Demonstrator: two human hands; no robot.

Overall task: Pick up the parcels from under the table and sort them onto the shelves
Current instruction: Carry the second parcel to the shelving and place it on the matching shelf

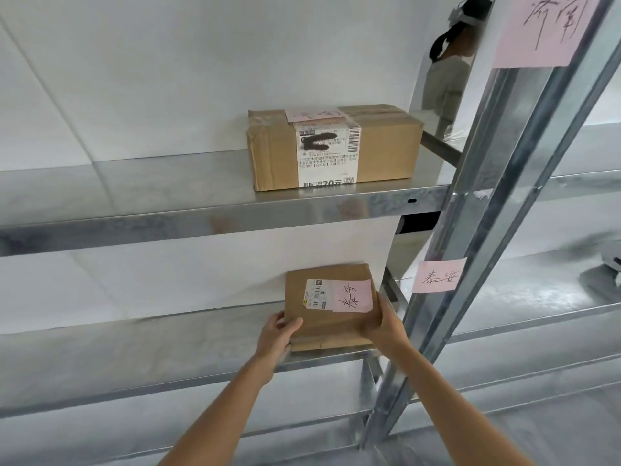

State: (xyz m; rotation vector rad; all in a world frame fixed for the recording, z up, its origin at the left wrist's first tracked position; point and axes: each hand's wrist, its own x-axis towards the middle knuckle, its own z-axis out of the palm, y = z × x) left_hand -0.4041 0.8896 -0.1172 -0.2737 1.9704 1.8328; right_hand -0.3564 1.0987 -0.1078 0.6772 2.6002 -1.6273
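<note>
Bare white wall backs the shiny steel shelves (pixel 208 213). Both hands grip a flat brown cardboard parcel (pixel 327 306) at the lower shelf's front edge (pixel 151 388): left hand (pixel 277 334) and right hand (pixel 381 322) have fingers curled round its sides. Smooth metal is slick; released overhanging, it could slide off. A taped carton (pixel 332 149) sits above.

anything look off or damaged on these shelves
The big cardboard box on the upper shelf has a crumpled, dented left end. The flat parcel held by the left hand and right hand overhangs the lower shelf's front edge, slightly skewed.
</note>
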